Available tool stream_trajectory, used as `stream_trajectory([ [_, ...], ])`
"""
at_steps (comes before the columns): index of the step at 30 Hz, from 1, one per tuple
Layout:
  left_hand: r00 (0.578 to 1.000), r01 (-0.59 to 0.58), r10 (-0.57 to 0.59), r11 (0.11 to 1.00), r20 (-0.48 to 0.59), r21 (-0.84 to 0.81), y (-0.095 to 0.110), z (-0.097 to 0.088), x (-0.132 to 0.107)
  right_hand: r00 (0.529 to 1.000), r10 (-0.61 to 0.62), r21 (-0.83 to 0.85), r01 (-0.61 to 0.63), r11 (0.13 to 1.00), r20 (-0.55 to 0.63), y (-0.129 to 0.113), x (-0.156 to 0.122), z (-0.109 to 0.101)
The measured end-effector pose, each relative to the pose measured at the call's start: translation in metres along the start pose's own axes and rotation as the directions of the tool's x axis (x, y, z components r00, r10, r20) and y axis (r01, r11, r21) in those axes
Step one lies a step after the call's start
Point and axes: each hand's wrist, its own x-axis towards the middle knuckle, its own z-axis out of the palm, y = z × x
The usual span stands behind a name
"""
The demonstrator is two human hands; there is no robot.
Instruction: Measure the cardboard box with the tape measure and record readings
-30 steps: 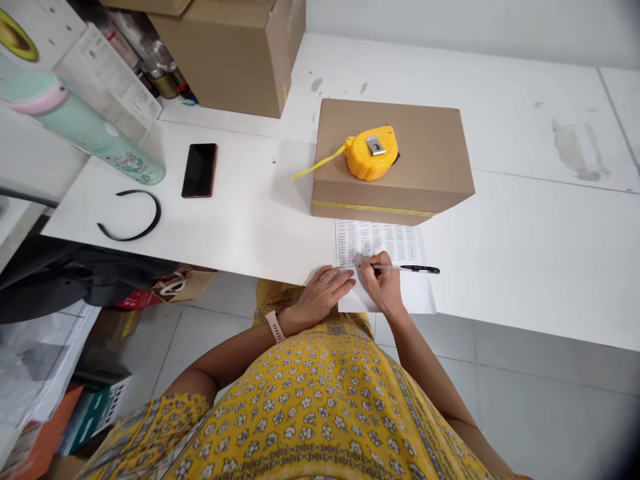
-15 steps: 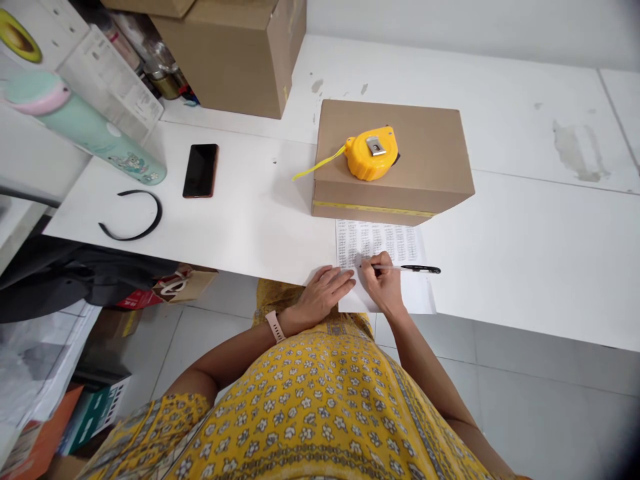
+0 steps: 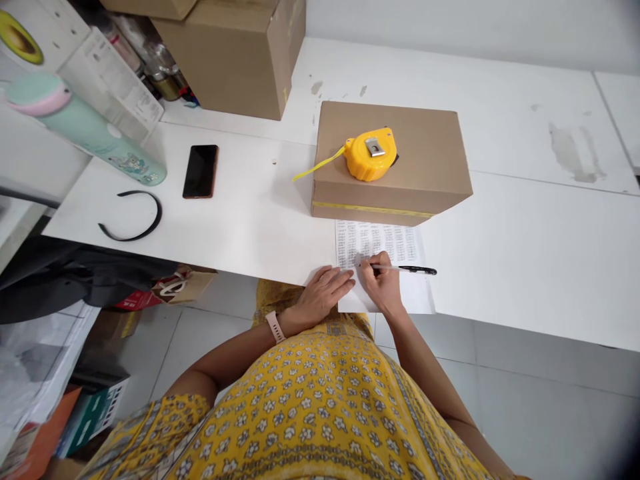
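Note:
A printed sheet of paper [image 3: 395, 243] lies at the near edge of the white table [image 3: 525, 247], partly tucked under a brown cardboard box [image 3: 425, 153]. My right hand [image 3: 383, 283] is closed around a black pen [image 3: 413, 269], its tip on the sheet's rows of small print. My left hand [image 3: 323, 293] rests flat on the sheet's left edge with fingers stretched out. A yellow tape measure [image 3: 371, 153] sits on top of the box, a short length of its tape pulled out to the left.
A black phone [image 3: 200, 171], a black headband [image 3: 131, 217] and a mint-green bottle [image 3: 83, 128] lie on the table's left part. Larger cardboard boxes [image 3: 240, 47] stand at the back left. Bags and clutter fill the floor at lower left.

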Motion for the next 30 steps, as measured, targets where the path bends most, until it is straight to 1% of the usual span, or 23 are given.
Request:
stream_trajectory([
  [6,1.0,-0.009,0.009,1.0,-0.022,0.006,0.0,0.001,0.0,1.0,-0.009,-0.003,0.009,1.0,0.001,-0.001,0.001,-0.001],
  [11,1.0,0.001,-0.001,1.0,0.0,0.012,0.0,0.0,0.0,1.0,-0.008,0.002,0.008,1.0,-0.01,0.0,0.0,0.001],
  [13,1.0,-0.002,0.002,1.0,-0.006,0.017,0.0,0.0,0.0,0.999,-0.003,-0.015,0.002,1.0,-0.038,0.001,-0.002,0.002],
  [14,1.0,-0.002,0.003,1.0,-0.006,0.017,0.0,0.0,0.0,0.998,0.002,-0.024,-0.004,1.0,-0.07,0.001,-0.003,0.001],
  [16,1.0,-0.002,0.002,1.0,0.004,0.01,0.0,0.001,0.0,0.985,0.014,-0.035,-0.02,0.999,-0.171,0.004,-0.003,-0.008],
  [17,1.0,0.0,0.0,1.0,0.01,0.002,0.0,0.001,0.0,0.973,0.023,-0.032,-0.031,0.999,-0.23,0.007,-0.001,-0.016],
  [18,1.0,0.004,-0.004,1.0,0.011,-0.011,0.0,0.0,0.0,0.958,0.03,-0.037,-0.042,0.998,-0.286,0.012,0.0,-0.026],
  [20,1.0,0.009,-0.009,0.998,0.0,-0.061,0.0,-0.006,0.0,0.925,0.017,-0.105,-0.062,0.993,-0.38,0.025,0.006,-0.054],
  [21,1.0,0.005,-0.006,0.995,-0.008,-0.104,-0.001,-0.011,0.002,0.912,-0.019,-0.209,-0.073,0.975,-0.41,0.033,0.009,-0.07],
  [22,1.0,-0.002,-0.002,0.987,-0.021,-0.158,-0.002,-0.019,0.004,0.906,-0.072,-0.342,-0.083,0.936,-0.418,0.042,0.012,-0.086],
  [24,0.997,-0.021,-0.001,0.961,-0.08,-0.274,-0.005,-0.039,0.012,0.928,-0.149,-0.555,-0.07,0.829,-0.34,0.061,0.016,-0.115],
  [26,0.978,-0.044,-0.029,0.939,-0.205,-0.342,-0.011,-0.066,0.027,0.954,-0.159,-0.644,-0.043,0.764,-0.253,0.076,0.019,-0.135],
  [28,0.928,-0.05,-0.074,0.947,-0.366,-0.317,-0.018,-0.094,0.048,0.971,-0.143,-0.673,-0.025,0.739,-0.194,0.087,0.02,-0.144],
  [30,0.862,-0.025,-0.1,0.971,-0.496,-0.238,-0.027,-0.119,0.075,0.977,-0.139,-0.695,-0.014,0.719,-0.163,0.092,0.02,-0.144],
])
